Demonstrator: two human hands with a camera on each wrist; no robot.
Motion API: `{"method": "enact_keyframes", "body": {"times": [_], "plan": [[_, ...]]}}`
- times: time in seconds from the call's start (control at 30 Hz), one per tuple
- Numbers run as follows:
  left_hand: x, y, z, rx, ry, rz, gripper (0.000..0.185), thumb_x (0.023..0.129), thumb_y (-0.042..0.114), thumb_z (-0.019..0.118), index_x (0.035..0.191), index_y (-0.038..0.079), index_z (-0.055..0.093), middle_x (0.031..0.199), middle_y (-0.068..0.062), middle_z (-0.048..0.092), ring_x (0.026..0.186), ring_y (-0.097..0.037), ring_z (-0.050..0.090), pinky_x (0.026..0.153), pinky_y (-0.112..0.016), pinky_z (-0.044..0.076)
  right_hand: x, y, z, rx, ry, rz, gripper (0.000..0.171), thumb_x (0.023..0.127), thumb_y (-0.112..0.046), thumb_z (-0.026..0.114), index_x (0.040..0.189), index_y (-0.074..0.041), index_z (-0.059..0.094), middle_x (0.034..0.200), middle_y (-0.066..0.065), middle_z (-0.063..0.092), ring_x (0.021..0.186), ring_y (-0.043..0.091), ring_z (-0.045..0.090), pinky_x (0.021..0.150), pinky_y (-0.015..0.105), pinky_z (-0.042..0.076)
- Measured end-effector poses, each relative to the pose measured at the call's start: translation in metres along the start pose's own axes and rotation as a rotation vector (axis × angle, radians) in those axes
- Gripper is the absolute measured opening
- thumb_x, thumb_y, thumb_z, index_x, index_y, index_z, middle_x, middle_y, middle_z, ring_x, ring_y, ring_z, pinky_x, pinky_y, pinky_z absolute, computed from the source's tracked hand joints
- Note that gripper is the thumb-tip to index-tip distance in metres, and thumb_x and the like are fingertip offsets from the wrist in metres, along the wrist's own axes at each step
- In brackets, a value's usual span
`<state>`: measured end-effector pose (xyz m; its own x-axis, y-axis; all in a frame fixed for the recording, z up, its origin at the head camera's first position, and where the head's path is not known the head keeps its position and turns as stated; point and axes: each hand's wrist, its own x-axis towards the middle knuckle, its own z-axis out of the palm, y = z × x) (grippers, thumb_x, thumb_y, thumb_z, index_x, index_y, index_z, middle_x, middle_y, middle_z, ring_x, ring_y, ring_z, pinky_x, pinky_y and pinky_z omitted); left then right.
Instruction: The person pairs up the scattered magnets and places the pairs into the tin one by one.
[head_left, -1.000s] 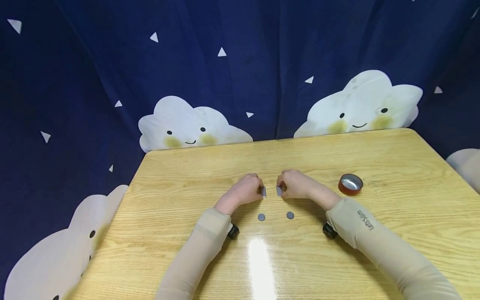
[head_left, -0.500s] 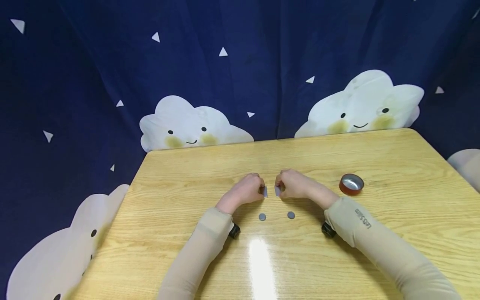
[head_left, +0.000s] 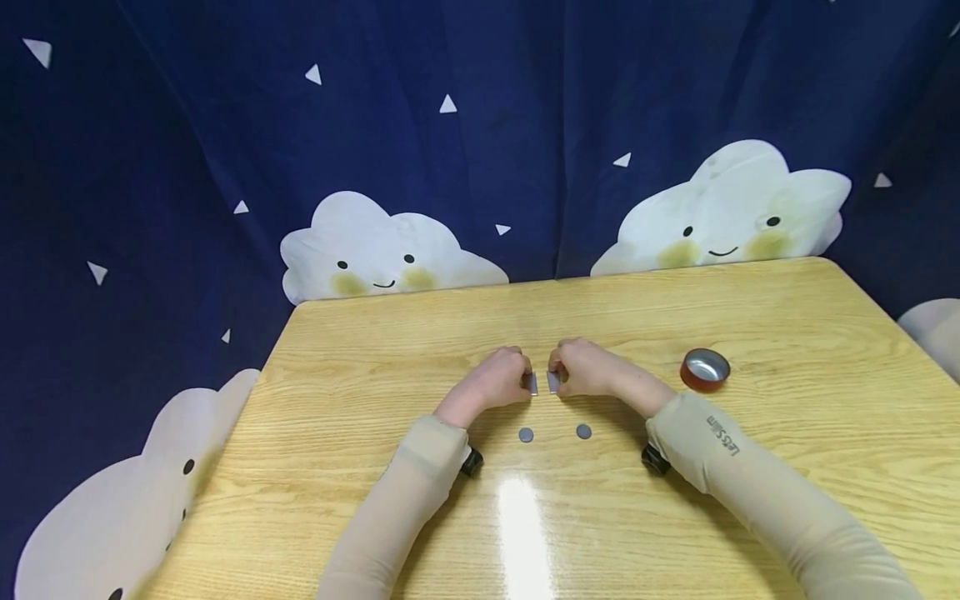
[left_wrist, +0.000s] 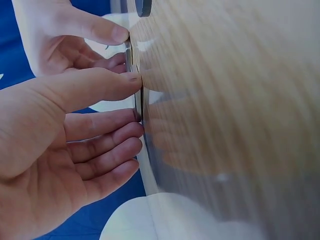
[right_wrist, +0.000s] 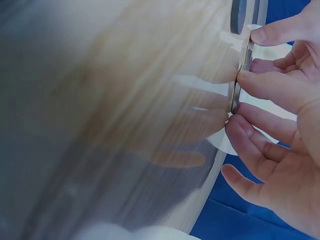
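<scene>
My left hand (head_left: 501, 378) pinches a thin, flat grey plate (head_left: 534, 383) between thumb and fingers, low at the tabletop. Facing it from the other side, my right hand (head_left: 587, 367) pinches a second thin grey plate (head_left: 553, 382) the same way. A narrow strip of wood shows between the two plates in the head view. In the left wrist view, the left thumb and index finger grip the plate's (left_wrist: 138, 104) opposite edges. Two small grey discs, a left disc (head_left: 527, 435) and a right disc (head_left: 583, 432), lie on the wood nearer the body.
A round red tin (head_left: 705, 370) with a silvery inside stands right of the right hand. The wooden table (head_left: 360, 358) reaches back to a dark blue curtain (head_left: 525, 133) with white clouds. Both wrists carry black devices, one (head_left: 472, 462) under the left sleeve.
Both hands have drawn slightly toward each other, each with its plate, so the gap between the plates is smaller. The discs and the tin have stayed put.
</scene>
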<state>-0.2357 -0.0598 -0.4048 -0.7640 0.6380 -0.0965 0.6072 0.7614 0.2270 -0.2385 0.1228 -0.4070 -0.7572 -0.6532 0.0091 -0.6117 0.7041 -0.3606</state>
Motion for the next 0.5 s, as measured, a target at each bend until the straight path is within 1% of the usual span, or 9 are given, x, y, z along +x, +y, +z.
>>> {"method": "enact_keyframes", "body": {"times": [0.17, 0.3, 0.37, 0.5], "plan": [[0.0005, 0.0020, -0.0001, -0.005, 0.000, 0.002, 0.007, 0.073, 0.013, 0.069, 0.074, 0.008, 0.065, 0.070, 0.003, 0.049, 0.068, -0.011, 0.044, 0.057, -0.019, 0.036, 0.0021, -0.0029, 0.0018, -0.002, -0.013, -0.004, 0.025, 0.068, -0.009, 0.073, 0.090, -0.001, 0.065, 0.079, 0.004, 0.055, 0.069, 0.013, 0.047, 0.061, 0.024, 0.041], [0.0025, 0.0037, 0.0008, -0.001, 0.011, 0.017, 0.008, 0.072, 0.013, 0.069, 0.071, 0.009, 0.063, 0.069, 0.003, 0.049, 0.066, -0.011, 0.042, 0.056, -0.018, 0.034, 0.0034, -0.0063, 0.0022, -0.015, -0.009, -0.020, 0.024, 0.066, -0.009, 0.073, 0.086, -0.001, 0.064, 0.076, 0.004, 0.054, 0.067, 0.013, 0.046, 0.061, 0.024, 0.040], [0.0031, 0.0039, 0.0015, 0.001, 0.013, 0.019, 0.007, 0.072, 0.013, 0.070, 0.072, 0.009, 0.063, 0.069, 0.003, 0.049, 0.066, -0.011, 0.043, 0.056, -0.018, 0.034, 0.0037, -0.0076, 0.0021, -0.019, -0.004, -0.022, 0.023, 0.065, -0.008, 0.073, 0.084, 0.000, 0.064, 0.075, 0.004, 0.054, 0.066, 0.013, 0.046, 0.060, 0.024, 0.040], [0.0033, 0.0036, 0.0022, 0.008, 0.014, 0.015, 0.008, 0.072, 0.014, 0.070, 0.076, 0.008, 0.065, 0.071, 0.003, 0.049, 0.067, -0.011, 0.044, 0.057, -0.018, 0.035, 0.0037, -0.0084, 0.0018, -0.011, -0.009, 0.002, 0.023, 0.066, -0.010, 0.074, 0.084, -0.001, 0.063, 0.075, 0.004, 0.054, 0.066, 0.013, 0.047, 0.060, 0.024, 0.040]]}}
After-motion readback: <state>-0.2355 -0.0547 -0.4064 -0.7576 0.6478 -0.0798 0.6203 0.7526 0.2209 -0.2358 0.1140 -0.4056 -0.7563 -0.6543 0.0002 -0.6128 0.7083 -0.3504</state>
